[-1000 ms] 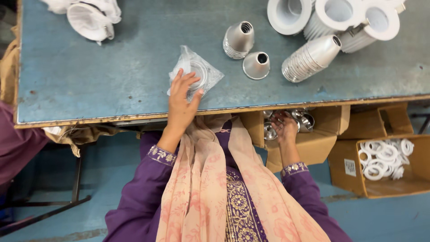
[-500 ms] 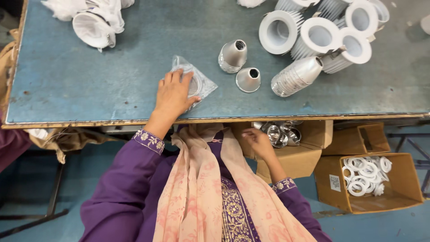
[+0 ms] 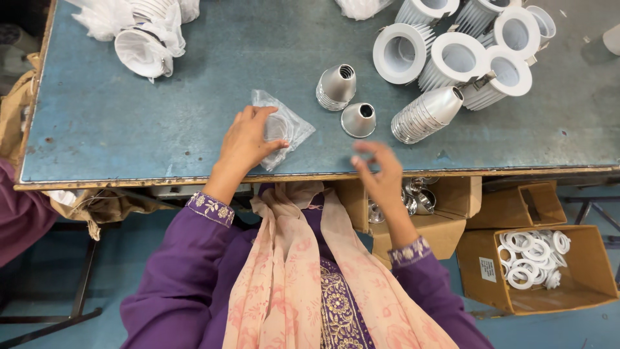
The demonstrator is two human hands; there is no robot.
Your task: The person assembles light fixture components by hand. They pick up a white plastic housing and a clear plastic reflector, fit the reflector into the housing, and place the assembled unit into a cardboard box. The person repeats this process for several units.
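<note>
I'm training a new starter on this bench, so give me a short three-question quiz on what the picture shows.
1. True or false: the left hand rests on a clear plastic bag on the table.
2. Which lies nearest the right hand? A) the small metal cone B) the wrapped white part C) the box of white rings
3. Fill in: the right hand's fingers are ____ any object, as far as the blur shows.

Key: 1 true; 2 A; 3 not holding.
</note>
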